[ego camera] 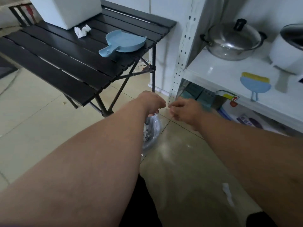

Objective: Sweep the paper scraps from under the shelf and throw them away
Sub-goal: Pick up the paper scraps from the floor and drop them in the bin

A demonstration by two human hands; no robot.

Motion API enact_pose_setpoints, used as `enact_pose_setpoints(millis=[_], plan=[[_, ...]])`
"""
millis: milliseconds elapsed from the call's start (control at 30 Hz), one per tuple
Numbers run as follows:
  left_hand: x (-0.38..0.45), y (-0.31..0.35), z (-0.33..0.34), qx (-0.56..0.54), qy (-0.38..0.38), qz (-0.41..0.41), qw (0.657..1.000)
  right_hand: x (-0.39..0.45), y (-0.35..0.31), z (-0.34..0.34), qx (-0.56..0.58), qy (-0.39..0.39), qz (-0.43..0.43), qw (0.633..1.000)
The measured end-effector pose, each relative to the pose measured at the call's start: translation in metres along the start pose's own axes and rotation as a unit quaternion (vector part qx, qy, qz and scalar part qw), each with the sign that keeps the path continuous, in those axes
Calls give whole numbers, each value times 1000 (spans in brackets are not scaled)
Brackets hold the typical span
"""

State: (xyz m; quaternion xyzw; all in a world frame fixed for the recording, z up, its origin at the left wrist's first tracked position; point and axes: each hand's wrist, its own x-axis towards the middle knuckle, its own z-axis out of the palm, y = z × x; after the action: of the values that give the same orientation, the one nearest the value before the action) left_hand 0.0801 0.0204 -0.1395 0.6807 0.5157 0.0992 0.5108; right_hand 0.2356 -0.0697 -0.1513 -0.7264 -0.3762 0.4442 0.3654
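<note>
My left hand (151,102) grips the top of a clear plastic bag (151,130) that hangs below it with white paper scraps inside. My right hand (185,108) is close beside it with curled fingers, seemingly pinching the bag's edge, though the blur hides the contact. A blue dustpan (124,41) lies on the black slatted table (65,63). A small blue brush with yellow bristles (255,84) lies on the white shelf (221,74). One white paper scrap (227,192) lies on the tiled floor near my right forearm.
A steel pot with lid (232,41) and a white appliance (287,54) stand on the shelf. Boxes and packages (229,102) fill the space under the shelf board. A white box (65,10) and crumpled tissue (82,31) sit on the table.
</note>
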Motion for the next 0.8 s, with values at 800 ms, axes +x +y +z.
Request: enact_pose_setpoints(millis=[800], plan=[[34,-6,369,108,-277,-120,947,-78,322,-206,257,215,300,893]])
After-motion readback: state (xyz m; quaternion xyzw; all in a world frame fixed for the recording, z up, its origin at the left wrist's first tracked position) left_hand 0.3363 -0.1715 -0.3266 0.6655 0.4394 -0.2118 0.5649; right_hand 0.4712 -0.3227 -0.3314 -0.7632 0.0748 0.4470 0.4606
